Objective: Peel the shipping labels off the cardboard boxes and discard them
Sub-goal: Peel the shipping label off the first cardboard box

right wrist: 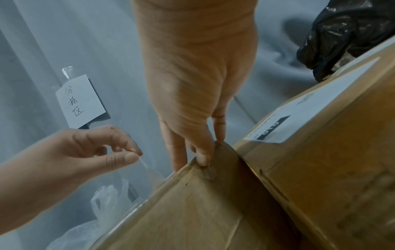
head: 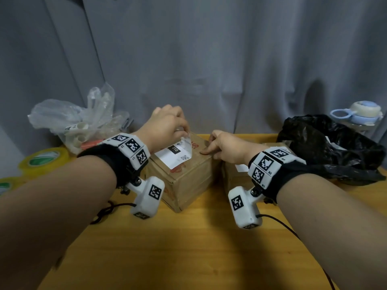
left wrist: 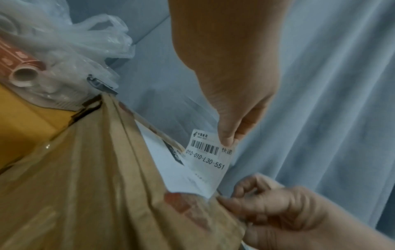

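Label half lifted off box near the table's far edge.
Left hand [head: 167, 124] pinching label [head: 178, 155] at its raised far corner; right hand [head: 226, 146] fingers pressing down on box [head: 188, 178] top.

The second box [head: 232, 176] is mostly hidden behind the right hand [head: 228, 147]. Small print on the label [head: 178, 153] is too tiny to read, and the tape rolls [head: 12, 174] get cut off at the left edge.

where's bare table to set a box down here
The near half of the table, in front of the left box and between the forearms, is bare apart from the wrist cables. The back is crowded: tape rolls and clear bag at left, both boxes mid-table, black bag at right.
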`<state>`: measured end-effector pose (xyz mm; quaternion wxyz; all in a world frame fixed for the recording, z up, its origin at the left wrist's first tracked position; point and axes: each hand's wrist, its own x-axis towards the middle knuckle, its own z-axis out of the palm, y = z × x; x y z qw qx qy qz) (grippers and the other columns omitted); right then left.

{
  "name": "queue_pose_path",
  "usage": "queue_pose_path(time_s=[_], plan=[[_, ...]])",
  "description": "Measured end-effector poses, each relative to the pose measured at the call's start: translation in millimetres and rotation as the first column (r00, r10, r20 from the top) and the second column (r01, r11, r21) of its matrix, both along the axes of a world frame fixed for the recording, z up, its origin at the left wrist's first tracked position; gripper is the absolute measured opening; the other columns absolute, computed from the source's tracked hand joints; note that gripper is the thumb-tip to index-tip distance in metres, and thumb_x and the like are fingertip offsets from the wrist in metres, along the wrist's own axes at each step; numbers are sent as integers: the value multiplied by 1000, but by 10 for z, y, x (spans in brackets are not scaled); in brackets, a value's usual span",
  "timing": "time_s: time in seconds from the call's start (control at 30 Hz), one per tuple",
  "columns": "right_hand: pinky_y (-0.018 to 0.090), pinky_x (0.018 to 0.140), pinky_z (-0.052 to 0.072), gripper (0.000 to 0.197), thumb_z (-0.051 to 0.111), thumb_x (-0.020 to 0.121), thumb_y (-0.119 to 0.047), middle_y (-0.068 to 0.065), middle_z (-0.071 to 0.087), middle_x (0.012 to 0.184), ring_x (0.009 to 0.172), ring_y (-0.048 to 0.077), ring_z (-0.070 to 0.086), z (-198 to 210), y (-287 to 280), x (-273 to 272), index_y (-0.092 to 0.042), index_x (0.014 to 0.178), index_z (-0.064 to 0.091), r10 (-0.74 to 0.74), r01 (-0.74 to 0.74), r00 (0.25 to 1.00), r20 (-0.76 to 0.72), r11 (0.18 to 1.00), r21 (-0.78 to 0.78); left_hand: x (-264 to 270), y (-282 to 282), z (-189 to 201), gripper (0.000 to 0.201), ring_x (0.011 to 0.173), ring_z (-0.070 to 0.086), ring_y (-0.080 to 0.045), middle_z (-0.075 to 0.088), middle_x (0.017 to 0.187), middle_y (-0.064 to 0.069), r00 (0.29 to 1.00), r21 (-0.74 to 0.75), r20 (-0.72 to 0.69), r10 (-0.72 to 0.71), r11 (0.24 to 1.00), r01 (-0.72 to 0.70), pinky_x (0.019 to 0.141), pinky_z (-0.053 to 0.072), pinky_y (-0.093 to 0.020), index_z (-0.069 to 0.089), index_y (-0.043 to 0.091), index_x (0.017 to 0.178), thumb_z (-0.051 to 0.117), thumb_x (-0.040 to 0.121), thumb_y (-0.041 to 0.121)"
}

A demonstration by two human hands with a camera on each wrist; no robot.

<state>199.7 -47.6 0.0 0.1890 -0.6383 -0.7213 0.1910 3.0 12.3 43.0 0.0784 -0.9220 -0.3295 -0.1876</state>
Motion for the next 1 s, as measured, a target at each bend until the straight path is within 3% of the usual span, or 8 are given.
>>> queue_pose_path(time_s=[0.13, 0.33, 0.4, 0.5, 0.63, 0.7, 0.8, 1.0], plan=[[18, 97, 36, 32, 63, 84, -2, 1, 56, 129, 123, 18, 50, 36, -32, -29, -11, 115, 68, 31, -32, 997, 72, 999, 13, -79, 3, 25, 14, 88, 49, -15, 50, 94, 3, 995, -156, 96, 22, 988, -6, 89, 39, -30, 72, 21, 95, 63, 87, 28], [17, 102, 34, 35, 59, 85, 3, 0, 59, 129, 122, 19, 51, 65, -67, -37, -12, 115, 69, 46, -50, 991, 124, 998, 36, -75, -46, 1, 15, 93, 58, -17, 63, 98, -1, 978, -187, 210, 0, 981, 40, 90, 45, -32, 71, 16, 98, 61, 88, 21], [25, 106, 39, 38, 56, 84, 5, 1, 64, 125, 120, 19, 55, 75, -59, -45, -14, 113, 70, 23, -28, 992, 128, 999, 37, -82, -45, -10, 19, 96, 59, -15, 64, 102, 1, 978, -214, 208, -5, 975, 51, 91, 44, -29, 70, 18, 105, 60, 90, 22], [32, 94, 49, 28, 60, 84, -24, 3, 68, 111, 107, 22, 61, 160, -40, -165, -15, 110, 68, -50, 45, 990, 129, 998, 39, -112, -66, -40, 35, 104, 55, -8, 61, 117, 5, 988, -342, 154, -1, 938, 55, 92, 37, -18, 58, 25, 127, 57, 92, 23], [30, 86, 45, 73, 62, 75, -61, 3, 58, 115, 108, 21, 56, 237, 45, -371, -10, 126, 50, -167, 172, 982, -84, 984, 48, -156, -112, -87, 54, 113, 55, -8, 62, 123, 5, 986, -437, 168, -20, 895, 93, 100, 39, -22, 34, 30, 144, 52, 95, 19], [31, 85, 47, 64, 67, 77, -52, 7, 61, 115, 105, 23, 58, 235, 128, -413, -7, 121, 54, -231, 249, 964, -129, 957, 147, -166, -121, -97, 59, 110, 57, -8, 63, 118, 6, 981, -471, 194, 8, 878, 86, 96, 40, -18, 25, 29, 147, 51, 95, 17], [28, 78, 45, 30, 69, 81, -20, 6, 62, 107, 94, 21, 58, 222, 223, -419, -12, 107, 59, -292, 319, 943, -160, 930, 185, -203, -48, -141, 49, 112, 57, -15, 60, 124, 0, 983, -466, 134, 129, 883, -52, 93, 42, -22, 37, 20, 141, 53, 95, 22], [33, 92, 48, 42, 66, 83, -14, 10, 59, 123, 110, 26, 58, 189, 229, -444, -8, 123, 53, -316, 332, 937, -150, 938, 102, -268, 6, -279, 51, 127, 46, -23, 47, 140, -6, 959, -436, -188, 212, 857, -275, 103, 34, -28, 40, 20, 142, 49, 95, 36]])
